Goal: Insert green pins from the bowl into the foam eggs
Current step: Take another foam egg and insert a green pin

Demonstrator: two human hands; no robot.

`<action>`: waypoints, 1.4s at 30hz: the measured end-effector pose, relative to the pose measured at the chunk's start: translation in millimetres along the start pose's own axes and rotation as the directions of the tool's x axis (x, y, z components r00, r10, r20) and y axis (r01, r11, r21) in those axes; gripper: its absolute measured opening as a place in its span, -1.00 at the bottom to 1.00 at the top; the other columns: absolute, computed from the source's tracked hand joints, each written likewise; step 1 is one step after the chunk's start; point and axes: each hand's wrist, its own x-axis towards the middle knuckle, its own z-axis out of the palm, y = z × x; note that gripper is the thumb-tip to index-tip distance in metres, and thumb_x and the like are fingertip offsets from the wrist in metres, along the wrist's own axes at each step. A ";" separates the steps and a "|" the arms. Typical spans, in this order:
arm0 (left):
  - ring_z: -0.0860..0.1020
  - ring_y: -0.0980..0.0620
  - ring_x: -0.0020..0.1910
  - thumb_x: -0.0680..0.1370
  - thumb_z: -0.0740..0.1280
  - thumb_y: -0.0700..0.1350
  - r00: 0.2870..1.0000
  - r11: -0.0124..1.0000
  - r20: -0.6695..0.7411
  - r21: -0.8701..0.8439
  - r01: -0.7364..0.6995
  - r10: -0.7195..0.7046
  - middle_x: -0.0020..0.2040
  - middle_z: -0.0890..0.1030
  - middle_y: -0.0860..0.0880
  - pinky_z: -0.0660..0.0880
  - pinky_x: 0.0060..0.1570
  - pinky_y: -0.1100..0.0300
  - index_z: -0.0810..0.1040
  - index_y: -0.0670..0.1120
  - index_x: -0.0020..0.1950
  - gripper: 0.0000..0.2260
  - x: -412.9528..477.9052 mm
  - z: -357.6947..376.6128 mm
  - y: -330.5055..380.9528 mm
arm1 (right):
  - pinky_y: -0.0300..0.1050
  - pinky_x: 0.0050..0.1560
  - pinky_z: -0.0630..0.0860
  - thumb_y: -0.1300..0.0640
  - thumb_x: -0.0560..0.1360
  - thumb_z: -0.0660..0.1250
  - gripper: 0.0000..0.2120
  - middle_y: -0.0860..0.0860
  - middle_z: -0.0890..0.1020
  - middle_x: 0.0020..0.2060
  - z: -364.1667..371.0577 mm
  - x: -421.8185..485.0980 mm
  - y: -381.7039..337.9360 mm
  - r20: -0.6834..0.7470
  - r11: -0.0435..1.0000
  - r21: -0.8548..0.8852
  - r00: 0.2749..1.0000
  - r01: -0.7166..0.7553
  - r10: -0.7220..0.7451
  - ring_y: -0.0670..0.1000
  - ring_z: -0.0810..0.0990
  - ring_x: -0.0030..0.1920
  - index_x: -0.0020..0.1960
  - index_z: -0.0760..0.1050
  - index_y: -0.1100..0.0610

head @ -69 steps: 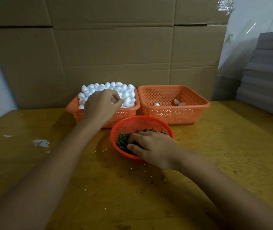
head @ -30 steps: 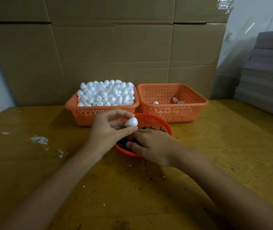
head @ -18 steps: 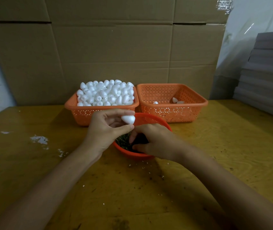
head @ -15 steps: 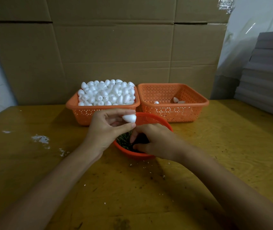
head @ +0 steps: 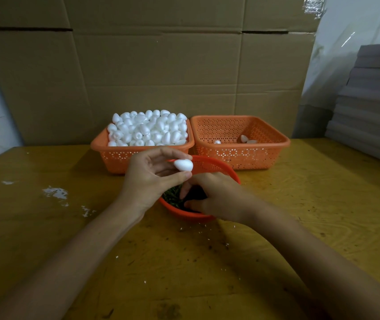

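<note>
One foam egg point(head: 183, 164) pinched by my left hand point(head: 152, 179) fingers over the bowl point(head: 210, 164); right hand point(head: 212, 195) fingers curl among green pins point(head: 172, 196), hold unclear. Best isolate one pin, keep egg steady.

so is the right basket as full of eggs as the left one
No, the right basket holds only a few eggs, while the left basket is heaped with them.
</note>
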 end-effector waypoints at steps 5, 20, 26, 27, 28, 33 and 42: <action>0.75 -0.05 0.09 0.40 0.58 -0.40 1.000 1.000 0.006 0.011 -0.020 0.019 0.06 0.77 -0.08 0.65 0.10 0.18 0.69 -0.22 0.06 -0.72 -0.5 -0.1 0.7 | 0.02 0.18 0.52 0.13 0.52 0.48 -0.81 -0.16 0.66 0.08 1.3 1.0 0.7 -0.006 1.000 0.004 1.000 0.003 -0.003 -0.07 0.60 0.15 0.10 0.63 -0.06; 0.74 -0.10 0.11 0.38 0.56 -0.47 1.000 0.999 0.020 -0.029 -0.014 0.015 0.07 0.76 -0.13 0.66 0.09 0.14 0.59 -0.23 0.14 -0.60 -0.2 -1.1 1.3 | 0.01 0.19 0.51 0.14 0.54 0.46 -0.81 -0.17 0.68 0.08 -0.1 0.6 -0.4 0.006 1.000 0.004 1.000 -0.001 0.001 -0.09 0.61 0.14 0.13 0.64 -0.03; 0.74 -0.09 0.10 0.38 0.53 -0.52 0.999 0.999 0.041 -0.006 -0.035 0.035 0.05 0.76 -0.14 0.66 0.06 0.18 0.60 -0.32 0.02 -0.71 -0.2 -0.9 0.1 | 0.02 0.21 0.50 0.14 0.53 0.46 -0.81 -0.19 0.68 0.07 0.7 0.3 0.6 -0.001 1.000 0.008 1.000 0.003 -0.003 -0.09 0.61 0.15 0.13 0.64 -0.02; 0.73 -0.09 0.11 0.38 0.53 -0.52 0.998 0.999 0.044 0.003 -0.041 0.041 0.06 0.76 -0.14 0.66 0.07 0.16 0.60 -0.32 0.02 -0.71 -0.3 -1.0 0.1 | 0.02 0.21 0.51 0.14 0.53 0.46 -0.81 -0.19 0.68 0.06 0.6 0.1 0.7 -0.001 1.000 0.010 1.000 0.004 -0.004 -0.09 0.61 0.15 0.13 0.64 -0.02; 0.73 -0.09 0.11 0.39 0.53 -0.52 0.998 0.999 0.048 0.014 -0.048 0.048 0.06 0.76 -0.14 0.66 0.09 0.14 0.61 -0.31 0.02 -0.72 -0.3 -0.9 0.2 | 0.02 0.21 0.51 0.15 0.53 0.46 -0.81 -0.19 0.68 0.06 0.6 -0.1 0.6 0.000 1.000 0.009 1.000 0.005 -0.005 -0.09 0.61 0.15 0.13 0.64 -0.02; 0.72 -0.11 0.12 0.40 0.52 -0.52 0.993 0.994 0.081 0.068 -0.087 0.081 0.07 0.76 -0.12 0.67 0.13 0.03 0.64 -0.23 -0.01 -0.72 -0.3 -0.8 0.2 | 0.03 0.20 0.51 0.13 0.54 0.46 -0.81 -0.18 0.69 0.08 -0.4 0.4 -0.5 0.009 1.000 -0.011 1.000 -0.004 0.004 -0.06 0.62 0.16 0.13 0.64 -0.04; 0.71 -0.09 0.09 0.40 0.55 -0.48 0.994 0.991 0.089 0.109 -0.081 0.071 0.03 0.75 -0.11 0.66 0.08 0.13 0.69 -0.20 0.04 -0.71 0.3 -0.6 -0.6 | 0.06 0.21 0.51 0.15 0.54 0.45 -0.81 -0.14 0.70 0.10 -0.7 0.1 -2.1 0.012 1.000 -0.022 1.000 0.002 -0.002 -0.03 0.63 0.18 0.14 0.64 -0.01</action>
